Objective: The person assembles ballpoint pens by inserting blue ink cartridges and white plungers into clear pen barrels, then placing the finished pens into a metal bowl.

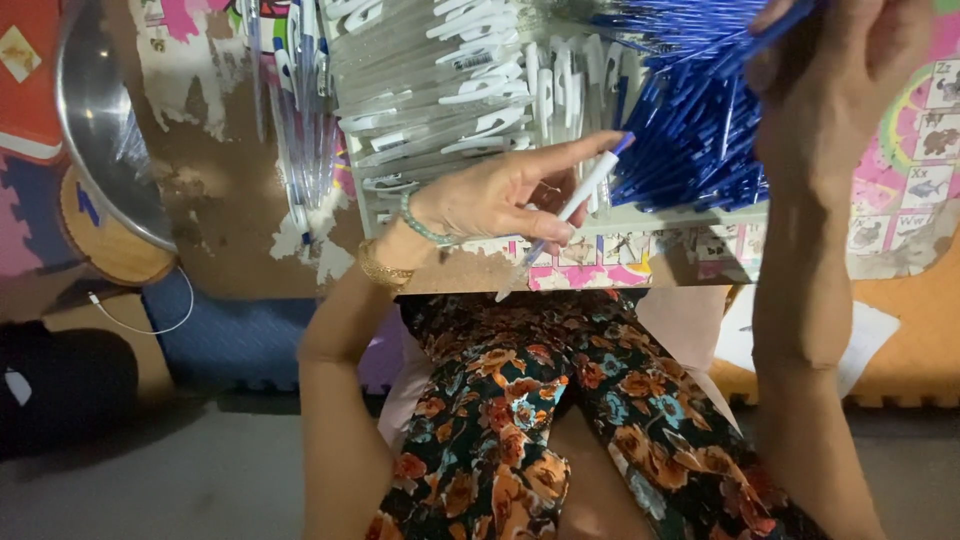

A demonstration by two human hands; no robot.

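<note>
While the left hand (490,195) sits just above the near edge of the desk (660,250), its fingers (560,160) are closed around 1 pen (575,200) with a white barrel and a blue cap. The pen's long axis runs on a slant, its blue cap up toward the far right and its clear tip down over the desk's near edge, toward the lap. The capped end points straight at the heap of blue pens (690,130), which lies just beside it to the right. The right hand (840,80) is raised over that heap near the desk's far right corner, its fingers curled around a bunch of blue pens at the top edge of the view. To the left of the left hand, a pile of clear packaging sleeves (450,90) covers the desk's far side. A metal bowl (100,130) leans well apart at the far left.
</note>
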